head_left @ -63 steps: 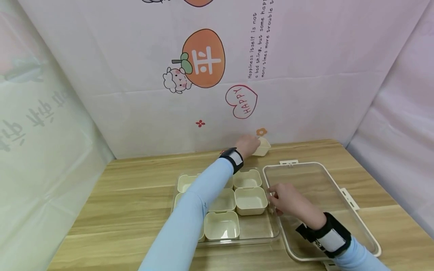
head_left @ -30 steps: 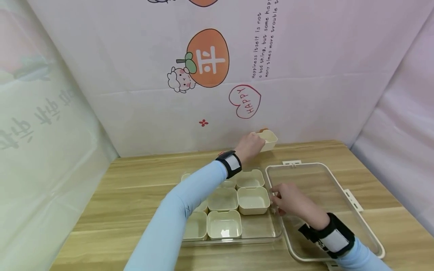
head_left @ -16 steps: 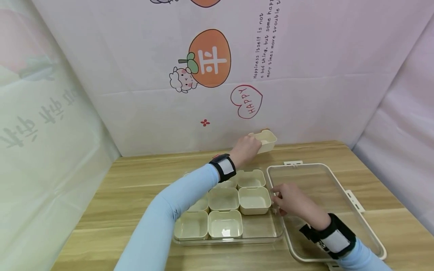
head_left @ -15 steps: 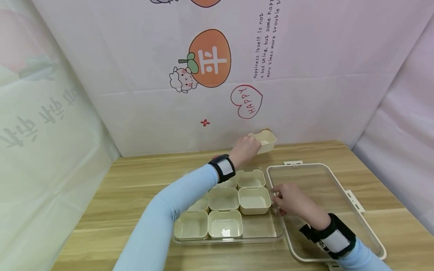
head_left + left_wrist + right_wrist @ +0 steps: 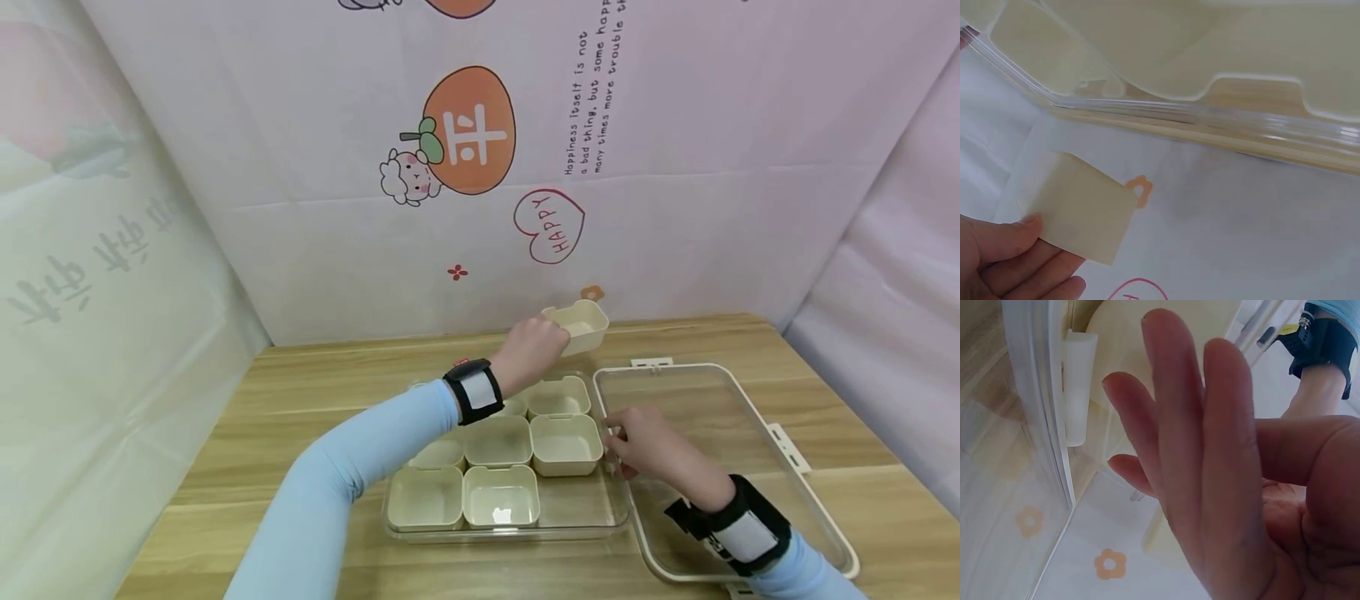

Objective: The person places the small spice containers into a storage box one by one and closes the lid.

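Over the back of the table, my left hand (image 5: 534,352) pinches the near-left wall of a small cream storage box (image 5: 588,329). In the left wrist view, thumb and fingers grip the edge of that box (image 5: 1088,209). Below it lies a clear tray (image 5: 579,505) with several like cream boxes (image 5: 566,446) in rows; its front right corner holds none. My left forearm hides part of the back left boxes. At the tray's right side, my right hand (image 5: 651,443) stays by the seam with the lid, its fingers extended and holding nothing in the right wrist view.
A clear lid (image 5: 720,425) with a white rim and white side clips lies right of the tray, under my right forearm. A printed white cloth (image 5: 337,267) hangs right behind the table's back edge. Bare wooden tabletop (image 5: 300,442) lies to the left.
My left hand has lifted the cream box off the back of the table and carried it up, then toward the tray. My right hand has stayed beside the tray's right edge.
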The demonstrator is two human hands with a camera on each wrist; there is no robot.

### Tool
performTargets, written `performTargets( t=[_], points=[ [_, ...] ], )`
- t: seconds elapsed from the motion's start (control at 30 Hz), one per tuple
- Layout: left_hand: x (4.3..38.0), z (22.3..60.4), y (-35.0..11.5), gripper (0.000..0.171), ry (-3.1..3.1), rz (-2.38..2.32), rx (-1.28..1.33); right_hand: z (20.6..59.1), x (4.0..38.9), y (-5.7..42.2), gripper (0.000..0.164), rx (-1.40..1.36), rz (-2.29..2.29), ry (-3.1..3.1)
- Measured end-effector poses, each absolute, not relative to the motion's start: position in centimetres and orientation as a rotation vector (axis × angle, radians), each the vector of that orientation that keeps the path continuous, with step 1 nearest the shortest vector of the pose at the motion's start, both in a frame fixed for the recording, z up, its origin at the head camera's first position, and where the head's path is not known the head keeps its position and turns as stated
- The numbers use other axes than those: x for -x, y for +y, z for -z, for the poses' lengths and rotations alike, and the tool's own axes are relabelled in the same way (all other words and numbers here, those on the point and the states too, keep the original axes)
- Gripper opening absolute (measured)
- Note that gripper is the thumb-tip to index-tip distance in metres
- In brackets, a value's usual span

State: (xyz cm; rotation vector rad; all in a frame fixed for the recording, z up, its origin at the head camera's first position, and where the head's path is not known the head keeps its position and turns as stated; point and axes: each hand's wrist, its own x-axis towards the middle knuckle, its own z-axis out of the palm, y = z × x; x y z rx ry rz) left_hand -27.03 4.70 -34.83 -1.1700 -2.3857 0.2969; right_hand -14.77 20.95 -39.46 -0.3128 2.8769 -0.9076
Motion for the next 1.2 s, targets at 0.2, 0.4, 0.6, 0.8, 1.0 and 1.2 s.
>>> performTargets(
  t=[0.2, 0.4, 0.6, 0.8, 1.0, 1.2],
  points=[
    [25.7, 34.7, 4.2, 0.017, -2.392, -0.280, 1.194, 39.4, 14.7, 20.8, 0.017, 0.299, 0.937, 2.852],
    [24.5, 34.4, 3.8, 0.016, -2.407, -0.252, 1.207, 39.3, 14.6, 20.9, 0.027, 0.271, 0.981, 2.819],
    [23.5, 34.6, 3.1, 0.022, -2.373, -0.239, 1.227, 39.3, 14.6, 20.9, 0.027, 0.265, 0.996, 2.811],
    [22.5, 34.6, 2.5, 0.025, -2.363, -0.246, 1.253, 39.2, 14.5, 21.0, 0.028, 0.234, 1.017, 2.788],
    [21.4, 34.6, 1.7, 0.024, -2.399, -0.226, 1.289, 39.2, 14.6, 21.0, 0.028, 0.220, 1.049, 2.754],
    [20.7, 34.9, 0.9, 0.025, -2.379, -0.206, 1.306, 39.2, 14.5, 20.9, 0.028, 0.187, 1.089, 2.726]
  ],
)
